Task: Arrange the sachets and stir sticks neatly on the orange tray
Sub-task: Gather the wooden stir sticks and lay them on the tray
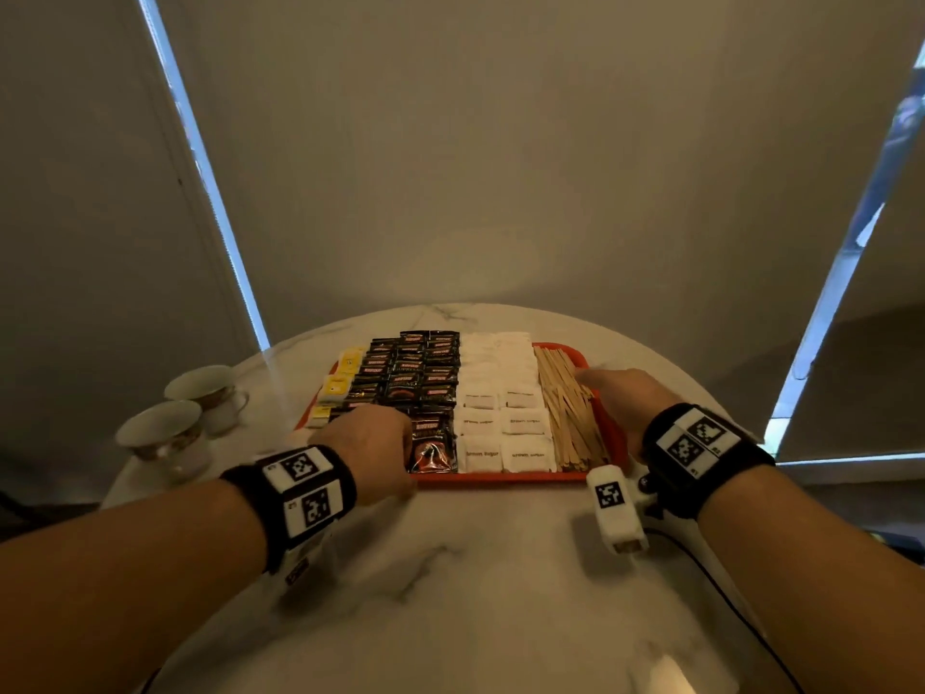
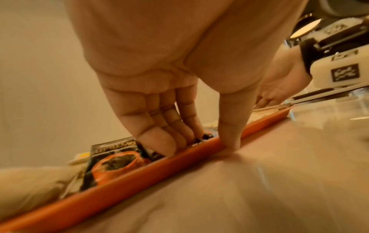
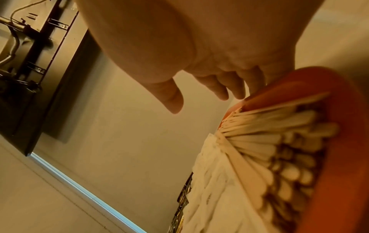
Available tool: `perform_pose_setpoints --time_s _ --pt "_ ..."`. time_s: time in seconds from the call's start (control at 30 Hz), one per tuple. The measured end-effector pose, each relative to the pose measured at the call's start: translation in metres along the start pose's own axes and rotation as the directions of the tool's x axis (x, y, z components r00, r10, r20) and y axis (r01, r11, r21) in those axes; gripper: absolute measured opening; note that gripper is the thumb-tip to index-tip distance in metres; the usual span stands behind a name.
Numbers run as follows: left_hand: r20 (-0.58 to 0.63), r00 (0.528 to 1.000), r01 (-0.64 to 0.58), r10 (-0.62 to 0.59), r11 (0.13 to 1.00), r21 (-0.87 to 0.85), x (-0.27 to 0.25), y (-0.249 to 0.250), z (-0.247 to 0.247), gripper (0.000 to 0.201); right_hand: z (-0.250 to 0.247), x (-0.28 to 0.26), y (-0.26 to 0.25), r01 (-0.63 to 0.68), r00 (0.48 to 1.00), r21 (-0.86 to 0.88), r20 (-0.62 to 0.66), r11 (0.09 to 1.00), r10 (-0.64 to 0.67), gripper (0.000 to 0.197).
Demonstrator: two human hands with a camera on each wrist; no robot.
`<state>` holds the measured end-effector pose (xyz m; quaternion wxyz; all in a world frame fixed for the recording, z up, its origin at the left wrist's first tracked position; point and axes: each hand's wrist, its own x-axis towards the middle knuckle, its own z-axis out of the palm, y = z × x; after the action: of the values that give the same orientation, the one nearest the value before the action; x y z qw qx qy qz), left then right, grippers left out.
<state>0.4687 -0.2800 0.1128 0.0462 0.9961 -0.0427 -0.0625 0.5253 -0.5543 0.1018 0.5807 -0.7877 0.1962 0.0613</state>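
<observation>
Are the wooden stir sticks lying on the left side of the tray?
No, the stir sticks lie along the orange tray's right edge, beside the white sachets.

A round white marble table stands before grey roller blinds edged with strips of daylight. Two pale teacups sit close together on saucers at its left edge, one nearer, one farther.

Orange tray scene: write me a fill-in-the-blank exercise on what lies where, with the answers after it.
1. The wooden stir sticks lie along the tray's ____ side.
2. The white sachets are printed "brown ____".
3. Two ____ stand on the table left of the orange tray.
4. The left hand has its thumb outside the tray's ____ rim.

Answers: right; sugar; cups; near
</observation>
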Motion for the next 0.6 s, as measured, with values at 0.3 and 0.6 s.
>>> perform_pose_setpoints --time_s 0.3,0.6 --pt "-0.024 0.994 0.104 -0.104 0.995 -0.013 0.028 -0.015 0.008 0.034 0.018 0.021 -0.015 -0.009 0.994 -0.18 -0.108 0.984 -0.011 0.034" --pt "-0.087 0.974 0.209 -0.211 0.977 -0.041 0.089 -0.046 0.003 0.025 0.056 0.072 -0.054 0.057 0.996 -0.25 -0.053 0.967 -0.072 0.038"
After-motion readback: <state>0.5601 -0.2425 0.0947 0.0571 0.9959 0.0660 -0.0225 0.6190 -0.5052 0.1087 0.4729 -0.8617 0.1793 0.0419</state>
